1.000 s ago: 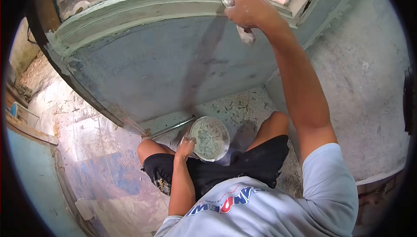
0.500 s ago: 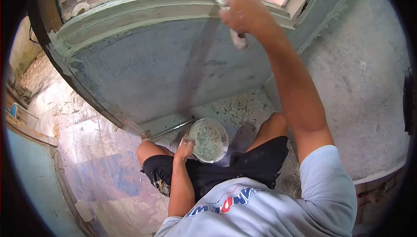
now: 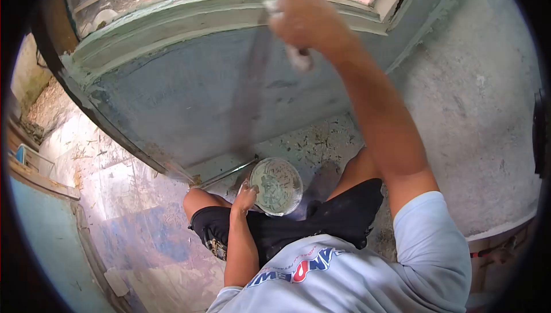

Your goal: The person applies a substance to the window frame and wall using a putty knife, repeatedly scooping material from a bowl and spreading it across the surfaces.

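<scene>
At the pale green window sill (image 3: pixel 189 23), my right hand (image 3: pixel 313 20) is closed around a pale-handled tool (image 3: pixel 299 59). Its handle sticks out below my fist; motion blur and my fingers hide what kind of tool it is. Lower down, between my legs, stands a round tub (image 3: pixel 299 195) of grey-green paste (image 3: pixel 275 185). My left hand (image 3: pixel 245 196) grips the tub's left rim, with pale smears on the fingers.
Below the sill is a grey-blue wall panel (image 3: pixel 183 95), meeting a rough grey wall (image 3: pixel 476 112) at the right. A metal bar (image 3: pixel 229 173) lies on the floor beside the tub. Pale sheeting (image 3: pixel 138 215) covers the floor to the left.
My right hand has moved left along the sill with the tool and dropped slightly. My left hand stays on the tub's rim.
</scene>
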Motion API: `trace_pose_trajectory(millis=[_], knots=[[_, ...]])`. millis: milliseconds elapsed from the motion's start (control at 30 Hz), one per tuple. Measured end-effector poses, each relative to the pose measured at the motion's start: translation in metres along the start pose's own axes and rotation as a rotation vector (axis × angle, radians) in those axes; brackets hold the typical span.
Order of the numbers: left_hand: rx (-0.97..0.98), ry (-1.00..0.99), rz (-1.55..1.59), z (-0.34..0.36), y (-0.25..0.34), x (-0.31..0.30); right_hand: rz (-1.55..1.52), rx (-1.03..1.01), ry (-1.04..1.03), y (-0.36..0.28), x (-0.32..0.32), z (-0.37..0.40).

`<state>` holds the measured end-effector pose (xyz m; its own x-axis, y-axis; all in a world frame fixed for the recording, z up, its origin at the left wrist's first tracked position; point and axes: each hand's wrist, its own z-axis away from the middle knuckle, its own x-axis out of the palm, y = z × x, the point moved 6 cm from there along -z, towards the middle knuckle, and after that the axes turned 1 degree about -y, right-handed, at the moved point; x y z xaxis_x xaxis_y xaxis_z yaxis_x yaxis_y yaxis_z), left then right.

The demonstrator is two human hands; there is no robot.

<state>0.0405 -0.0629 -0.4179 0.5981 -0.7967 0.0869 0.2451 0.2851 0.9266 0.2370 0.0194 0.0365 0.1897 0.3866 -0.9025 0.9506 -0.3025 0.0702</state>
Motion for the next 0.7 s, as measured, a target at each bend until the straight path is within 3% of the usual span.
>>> trace_pose_trajectory(millis=[67,133,233,300,333,433,500,567,600,700], knots=[[-0.081,-0.006,-0.021,-0.002,-0.011,0.000,-0.048,-0.041,-0.111,-0.041,0.002,0.000],[-0.045,-0.047,0.006,-0.018,-0.041,-0.001,-0.117,-0.021,-0.085,-0.057,-0.001,0.001],[0.006,0.001,-0.100,-0.031,-0.078,-0.008,-0.038,0.010,-0.100,-0.029,0.010,-0.005],[0.118,-0.006,-0.488,-0.034,-0.089,-0.009,0.098,0.038,-0.139,0.013,0.020,-0.010],[-0.038,0.031,-0.026,-0.019,-0.061,-0.005,0.144,0.018,-0.120,0.035,0.018,-0.006],[-0.004,0.022,-0.030,-0.013,-0.048,-0.005,0.096,0.179,-0.203,0.071,-0.005,0.013],[-0.018,0.035,-0.033,-0.024,-0.072,-0.007,0.008,0.316,-0.165,0.085,-0.011,0.022],[-0.032,0.038,-0.105,-0.031,-0.089,-0.010,0.086,0.220,-0.148,0.070,-0.007,0.017],[0.103,-0.053,-0.187,-0.035,-0.091,-0.010,0.036,0.174,-0.101,0.056,-0.006,0.014],[0.002,-0.032,-0.143,-0.029,-0.073,-0.008,-0.068,0.004,-0.048,-0.005,-0.009,0.010]])
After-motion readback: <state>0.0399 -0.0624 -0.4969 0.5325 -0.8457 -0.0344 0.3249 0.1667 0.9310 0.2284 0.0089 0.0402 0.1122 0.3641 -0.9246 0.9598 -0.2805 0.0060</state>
